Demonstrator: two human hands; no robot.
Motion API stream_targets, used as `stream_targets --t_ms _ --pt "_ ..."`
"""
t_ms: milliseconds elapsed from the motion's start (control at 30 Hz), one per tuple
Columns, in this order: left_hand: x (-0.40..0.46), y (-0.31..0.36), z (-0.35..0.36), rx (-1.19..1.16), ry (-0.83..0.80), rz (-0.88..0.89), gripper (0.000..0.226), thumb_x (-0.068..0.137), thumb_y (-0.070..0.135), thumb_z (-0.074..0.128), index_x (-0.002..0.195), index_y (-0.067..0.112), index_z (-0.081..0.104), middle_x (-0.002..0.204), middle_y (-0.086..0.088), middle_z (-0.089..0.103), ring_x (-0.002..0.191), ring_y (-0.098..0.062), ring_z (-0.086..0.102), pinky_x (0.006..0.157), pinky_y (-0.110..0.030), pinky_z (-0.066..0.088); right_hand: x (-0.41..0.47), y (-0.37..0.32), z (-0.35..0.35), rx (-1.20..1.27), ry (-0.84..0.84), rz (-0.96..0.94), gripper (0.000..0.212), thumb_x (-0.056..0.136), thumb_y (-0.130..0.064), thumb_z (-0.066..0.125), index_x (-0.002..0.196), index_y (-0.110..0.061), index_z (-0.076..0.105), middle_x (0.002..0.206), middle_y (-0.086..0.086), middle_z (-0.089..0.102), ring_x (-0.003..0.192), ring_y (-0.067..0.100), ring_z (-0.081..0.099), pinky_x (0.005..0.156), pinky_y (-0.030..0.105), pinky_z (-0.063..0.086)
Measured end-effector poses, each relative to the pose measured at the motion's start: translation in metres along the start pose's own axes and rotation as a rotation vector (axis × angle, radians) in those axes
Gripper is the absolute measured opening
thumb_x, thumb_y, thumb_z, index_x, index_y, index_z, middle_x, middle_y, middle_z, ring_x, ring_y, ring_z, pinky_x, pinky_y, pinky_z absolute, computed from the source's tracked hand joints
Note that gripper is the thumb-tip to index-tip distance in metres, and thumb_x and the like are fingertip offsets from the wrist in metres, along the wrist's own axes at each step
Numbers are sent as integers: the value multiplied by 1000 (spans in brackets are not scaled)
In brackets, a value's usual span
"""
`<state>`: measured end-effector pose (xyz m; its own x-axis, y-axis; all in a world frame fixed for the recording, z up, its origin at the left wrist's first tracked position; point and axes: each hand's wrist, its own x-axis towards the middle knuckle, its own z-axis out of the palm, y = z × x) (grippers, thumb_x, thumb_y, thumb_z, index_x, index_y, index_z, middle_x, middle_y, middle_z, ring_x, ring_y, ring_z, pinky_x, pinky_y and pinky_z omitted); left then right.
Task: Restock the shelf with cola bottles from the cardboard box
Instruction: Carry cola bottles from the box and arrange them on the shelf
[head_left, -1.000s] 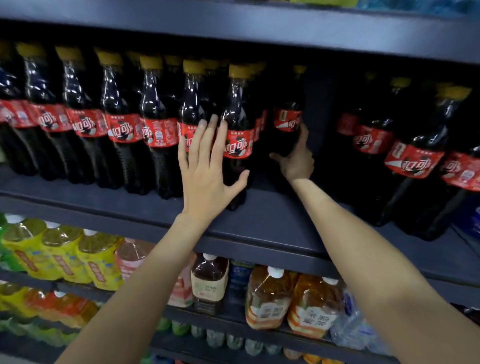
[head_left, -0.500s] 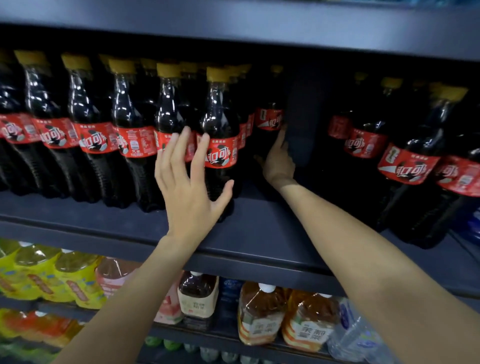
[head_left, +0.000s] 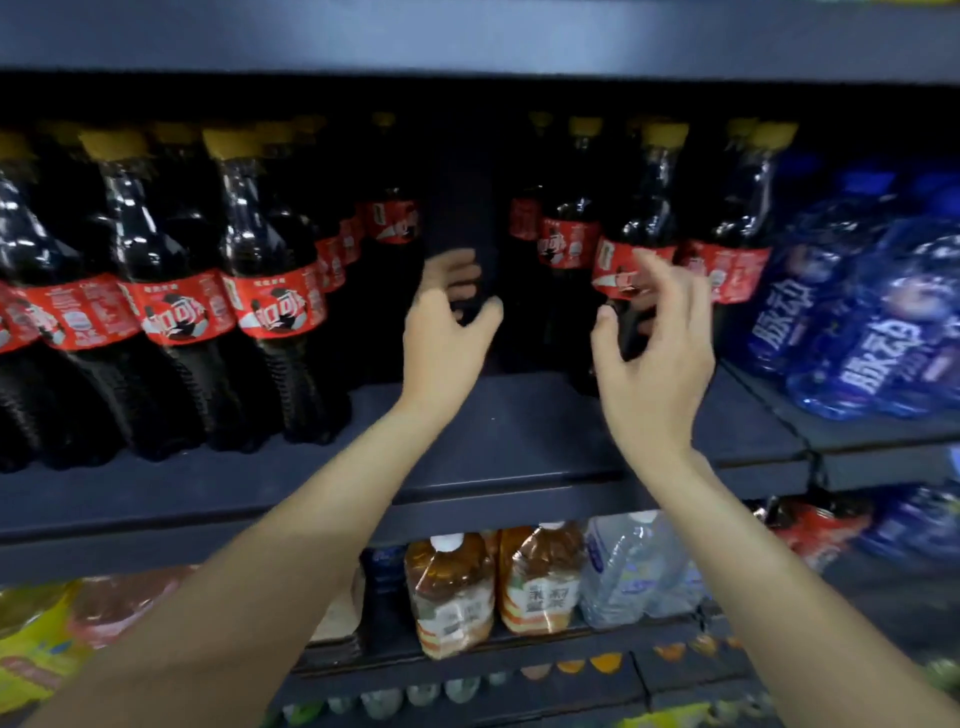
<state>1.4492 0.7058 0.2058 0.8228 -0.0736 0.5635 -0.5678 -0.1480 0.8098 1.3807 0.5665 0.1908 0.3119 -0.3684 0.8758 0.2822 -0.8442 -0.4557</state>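
your two empty hands at the shelf (head_left: 519, 441) gap, mid-frame
left hand (head_left: 447, 343) fingers curled loose, right hand (head_left: 657, 358) fingers spread, neither gripping; cola bottles (head_left: 275, 291) either side blur into dark rows, uncountable.

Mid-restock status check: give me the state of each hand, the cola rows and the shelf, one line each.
left hand: open, fingers curled, holding nothing, in the gap between the cola rows
right hand: open, empty, by the right cola row
left cola bottles: upright, capped
right cola bottles: upright, capped
cola shelf: bare strip in the middle
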Motion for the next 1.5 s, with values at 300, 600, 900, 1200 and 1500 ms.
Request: stream_targets --t_ms 300,600,900,1200,1500 --pt "-2 8 84 116 -318 -45 85 74 34 79 143 20 30 133 -3 48 114 -15 53 96 -33 47 12 70 -48 -150 -49 341 66 82 -18 68 138 -10 34 135 14 36 123 28 40 99 32 34" --pt "-10 5 111 258 22 -94 89 66 51 80 139 24 36 129 0 58 115 -22 57 87 -35 47 42 75 -16 -326 -248 404 102 71 -36 80 146 -10 17 133 16 35 122 33 38 92 42 39" --pt "1 -33 19 335 316 -155 88 71 45 79 144 26 35 120 -3 65 109 -24 61 92 -41 51 25 48 -28 231 -425 353 102 71 -18 82 144 -26 12 117 -22 46 107 -5 48 88 5 33" --pt "62 -73 3 552 343 -158 82 89 35 63 151 16 13 145 -12 41 129 -31 44 98 -42 39 31 18 56 308 -599 238 100 71 -18 82 145 -25 15 108 -14 57 84 0 54 70 -5 35" --pt "50 -94 11 944 415 61 104 69 18 80 148 1 16 148 -19 31 126 -36 41 90 -43 49 36 17 112 356 -634 236 98 74 -21 79 147 -24 14 135 -1 51 118 9 50 92 17 36"
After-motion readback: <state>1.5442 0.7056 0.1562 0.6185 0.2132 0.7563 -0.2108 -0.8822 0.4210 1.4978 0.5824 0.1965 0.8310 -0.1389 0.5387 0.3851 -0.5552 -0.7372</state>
